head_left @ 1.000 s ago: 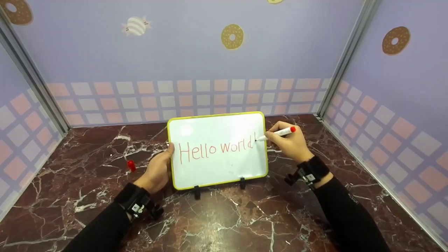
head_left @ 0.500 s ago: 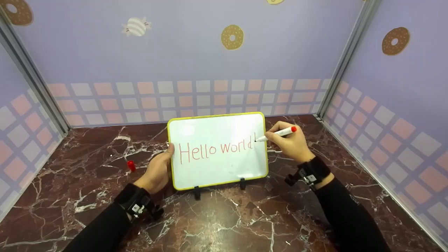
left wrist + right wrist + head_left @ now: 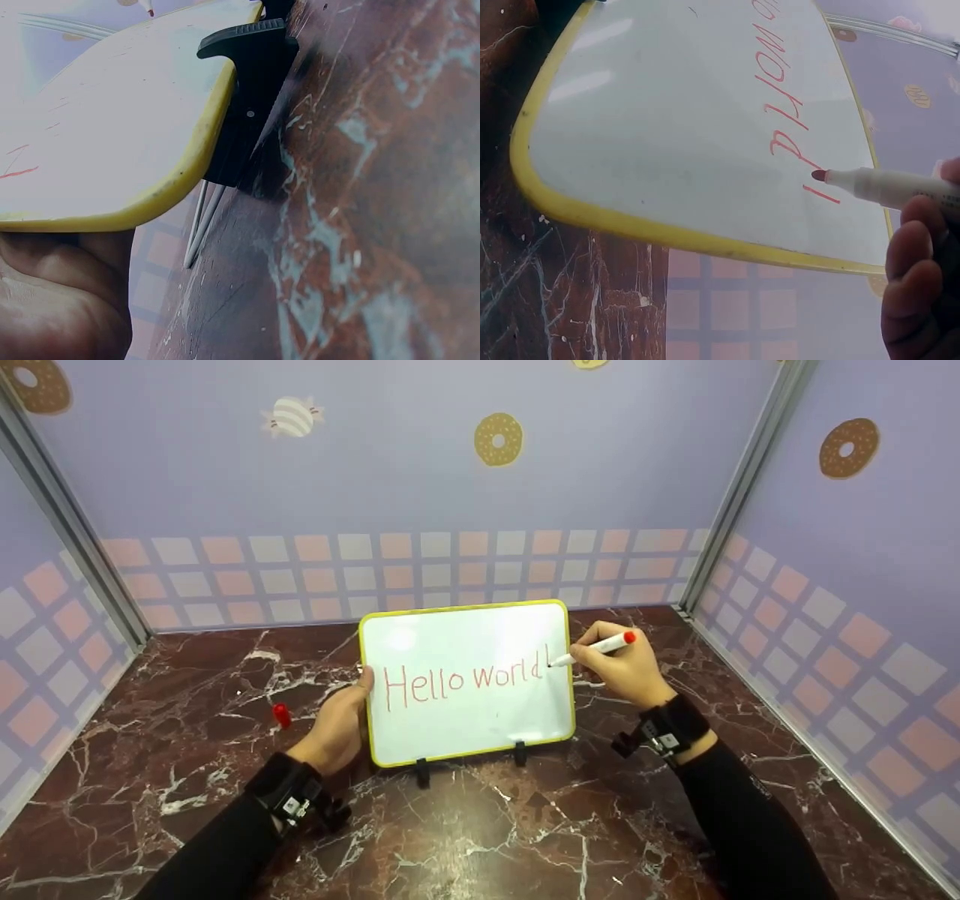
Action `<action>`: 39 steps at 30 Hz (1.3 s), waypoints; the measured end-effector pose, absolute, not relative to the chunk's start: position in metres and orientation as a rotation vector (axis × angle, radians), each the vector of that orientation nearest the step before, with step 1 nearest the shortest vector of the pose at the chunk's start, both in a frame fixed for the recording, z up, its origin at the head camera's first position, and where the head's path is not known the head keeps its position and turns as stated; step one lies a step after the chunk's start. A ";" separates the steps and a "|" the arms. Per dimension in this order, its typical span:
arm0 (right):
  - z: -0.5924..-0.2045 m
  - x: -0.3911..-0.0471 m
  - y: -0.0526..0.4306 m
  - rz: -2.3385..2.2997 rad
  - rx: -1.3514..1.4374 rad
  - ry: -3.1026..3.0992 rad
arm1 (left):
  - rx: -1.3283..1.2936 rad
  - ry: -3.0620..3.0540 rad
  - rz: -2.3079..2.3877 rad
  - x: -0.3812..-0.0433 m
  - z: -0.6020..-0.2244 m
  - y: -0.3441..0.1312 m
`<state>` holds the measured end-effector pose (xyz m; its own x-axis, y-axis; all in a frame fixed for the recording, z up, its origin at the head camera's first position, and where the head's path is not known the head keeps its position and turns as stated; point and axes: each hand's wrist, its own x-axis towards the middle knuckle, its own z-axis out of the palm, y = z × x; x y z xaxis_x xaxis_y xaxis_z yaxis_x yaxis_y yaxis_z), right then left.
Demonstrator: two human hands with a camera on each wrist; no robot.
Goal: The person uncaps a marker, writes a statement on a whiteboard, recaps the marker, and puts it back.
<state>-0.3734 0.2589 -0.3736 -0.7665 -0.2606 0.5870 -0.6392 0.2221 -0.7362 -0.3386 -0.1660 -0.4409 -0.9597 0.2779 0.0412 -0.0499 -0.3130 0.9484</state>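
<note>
A small whiteboard (image 3: 457,727) with a yellow frame leans upright on a black stand (image 3: 244,97), with "Hello world" and a vertical stroke after it in red. My left hand (image 3: 336,729) grips the board's left edge, thumb at the front and fingers behind it. In my right hand (image 3: 622,667) is a white marker (image 3: 900,186) with a red end, pinched between thumb and fingers. Its red tip (image 3: 820,175) is right at the board's surface, close to the stroke after the "d". The red marker cap (image 3: 281,715) lies on the table, left of my left hand.
The dark red marbled table (image 3: 465,840) reaches back to a lilac wall (image 3: 390,472) with pink and white squares. Side walls with metal corner posts (image 3: 739,495) stand left and right. Thin metal legs (image 3: 202,232) prop the stand from behind.
The marker tip has shifted very slightly down at the lower end of the stroke. My left hand, the board and the cap stay where they were.
</note>
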 end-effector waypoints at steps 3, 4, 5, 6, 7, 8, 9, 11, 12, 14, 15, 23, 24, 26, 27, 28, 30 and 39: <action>-0.375 -0.374 0.259 1.538 0.852 -2.170 | 0.299 1.693 2.366 -0.339 -0.441 -0.166; -0.375 -0.374 0.260 1.528 0.857 -2.172 | 0.300 1.690 2.362 -0.339 -0.441 -0.166; -0.375 -0.374 0.260 1.520 0.860 -2.172 | 0.302 1.687 2.359 -0.339 -0.441 -0.166; -0.376 -0.374 0.260 1.510 0.862 -2.174 | 0.304 1.685 2.357 -0.339 -0.441 -0.166; -0.376 -0.375 0.260 1.501 0.862 -2.176 | 0.304 1.680 2.355 -0.339 -0.441 -0.166; -0.377 -0.375 0.260 1.492 0.862 -2.178 | 0.307 1.678 2.353 -0.339 -0.440 -0.166; -0.377 -0.375 0.260 1.485 0.858 -2.181 | 0.306 1.679 2.355 -0.339 -0.440 -0.166; -0.378 -0.375 0.260 1.475 0.848 -2.190 | 0.302 1.680 2.358 -0.340 -0.440 -0.165; -0.378 -0.375 0.260 1.469 0.843 -2.197 | 0.301 1.681 2.358 -0.339 -0.440 -0.165; -0.379 -0.375 0.260 1.460 0.832 -2.209 | 0.302 1.683 2.357 -0.339 -0.440 -0.165; -0.379 -0.375 0.260 1.453 0.826 -2.216 | 0.303 1.686 2.357 -0.340 -0.440 -0.165; -0.379 -0.374 0.258 1.435 0.811 -2.222 | 0.296 1.689 2.351 -0.339 -0.441 -0.167; -0.379 -0.374 0.258 1.439 0.808 -2.223 | 0.298 1.689 2.350 -0.339 -0.441 -0.167; -0.379 -0.374 0.258 1.448 0.804 -2.224 | 0.299 1.688 2.353 -0.339 -0.441 -0.167; -0.379 -0.374 0.258 1.453 0.805 -2.223 | 0.300 1.688 2.355 -0.339 -0.441 -0.166; -0.378 -0.374 0.258 1.457 0.804 -2.222 | 0.302 1.689 2.356 -0.339 -0.441 -0.166; -0.378 -0.375 0.258 1.468 0.804 -2.220 | 0.298 1.687 2.361 -0.339 -0.440 -0.166; -0.379 -0.376 0.258 1.508 0.814 -2.202 | 0.314 1.689 2.352 -0.339 -0.440 -0.166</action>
